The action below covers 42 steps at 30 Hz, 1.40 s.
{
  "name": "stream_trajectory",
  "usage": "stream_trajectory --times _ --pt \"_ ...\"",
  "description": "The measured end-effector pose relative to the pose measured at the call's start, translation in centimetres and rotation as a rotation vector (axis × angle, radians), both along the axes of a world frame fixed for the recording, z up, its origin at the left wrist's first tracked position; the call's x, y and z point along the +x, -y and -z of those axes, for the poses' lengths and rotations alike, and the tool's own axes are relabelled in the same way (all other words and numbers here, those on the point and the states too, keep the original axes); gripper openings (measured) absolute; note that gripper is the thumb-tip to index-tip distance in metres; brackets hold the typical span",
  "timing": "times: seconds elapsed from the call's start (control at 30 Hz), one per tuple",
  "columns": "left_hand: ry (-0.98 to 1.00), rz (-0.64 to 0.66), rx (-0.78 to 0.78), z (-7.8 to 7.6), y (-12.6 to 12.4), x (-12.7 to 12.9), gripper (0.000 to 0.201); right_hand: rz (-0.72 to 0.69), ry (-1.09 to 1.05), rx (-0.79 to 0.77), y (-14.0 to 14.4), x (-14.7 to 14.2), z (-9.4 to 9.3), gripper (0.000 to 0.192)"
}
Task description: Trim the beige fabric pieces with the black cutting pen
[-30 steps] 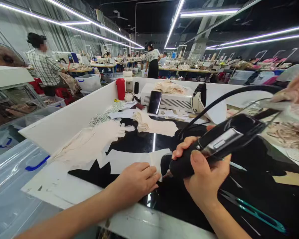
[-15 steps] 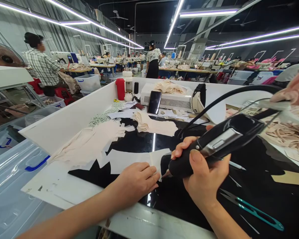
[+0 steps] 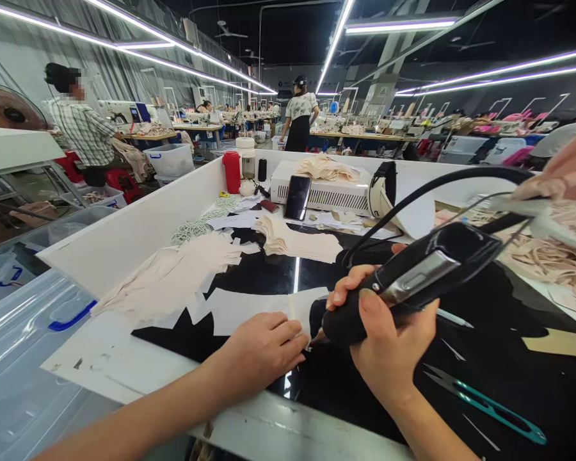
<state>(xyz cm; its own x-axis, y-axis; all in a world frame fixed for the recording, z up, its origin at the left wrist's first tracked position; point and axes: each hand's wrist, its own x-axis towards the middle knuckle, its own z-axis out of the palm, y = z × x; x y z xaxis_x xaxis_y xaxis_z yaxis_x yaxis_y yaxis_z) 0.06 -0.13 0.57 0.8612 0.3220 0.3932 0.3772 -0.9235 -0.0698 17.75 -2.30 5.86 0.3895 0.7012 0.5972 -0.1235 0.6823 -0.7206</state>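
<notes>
The left hand [image 3: 262, 349] is lying flat, fingers together, pinning a pale fabric piece [image 3: 249, 307] to the black counter [image 3: 509, 371] near its front edge. The right hand [image 3: 388, 346] is clamped around a black corded handheld tool [image 3: 408, 282], its tip meeting the fabric's right end beside the left fingertips. The step in hand appears to be trimming or sealing that edge, though the contact point is too small to confirm. The next move is calling for steady hold-down pressure and tip guidance clear of the fingers. Teal snips [image 3: 489, 406] are lying well apart.

Black handheld cutting tool [image 3: 413, 282] w/ silver panel; cream fabric piece [image 3: 249, 307]; black glossy tabletop [image 3: 484, 358]; teal-handled snips [image 3: 489, 404]; red cylindrical bottle [image 3: 232, 171].
</notes>
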Motion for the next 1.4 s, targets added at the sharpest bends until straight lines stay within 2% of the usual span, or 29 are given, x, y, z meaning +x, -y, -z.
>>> stream_trajectory --times 0.3,0.53,0.67,0.73,0.87,1.17,1.4 --pt "0.007 0.014 -0.003 -0.3 -0.2 0.0 0.018 -0.004 -0.006 -0.007 0.1 0.0 0.1 0.033" --pt "-0.022 0.112 -0.030 -1.2 0.9 -0.9 0.015 -0.049 -0.001 -0.057 1.5 0.4 -0.6 0.029" --pt "0.017 0.163 -0.143 -2.3 2.1 -1.8 0.018 0.046 -0.025 0.004 0.7 2.1 -1.8 0.039" --pt "0.040 0.167 -0.184 -2.8 2.2 -1.9 0.018 0.107 -0.045 0.024 0.0 3.0 -2.0 0.034" --pt "0.085 0.156 -0.156 -3.5 1.5 -0.8 0.018 0.143 -0.016 0.002 -0.8 4.0 -1.5 0.030" --pt "0.016 0.202 -0.063 -1.8 -0.8 3.4 0.016 0.152 0.028 -0.012 -0.6 4.4 -0.5 0.032" --pt "-0.063 0.170 -0.043 -1.3 -1.3 4.3 0.031 0.151 0.029 0.003 -0.5 4.6 -0.3 0.032"
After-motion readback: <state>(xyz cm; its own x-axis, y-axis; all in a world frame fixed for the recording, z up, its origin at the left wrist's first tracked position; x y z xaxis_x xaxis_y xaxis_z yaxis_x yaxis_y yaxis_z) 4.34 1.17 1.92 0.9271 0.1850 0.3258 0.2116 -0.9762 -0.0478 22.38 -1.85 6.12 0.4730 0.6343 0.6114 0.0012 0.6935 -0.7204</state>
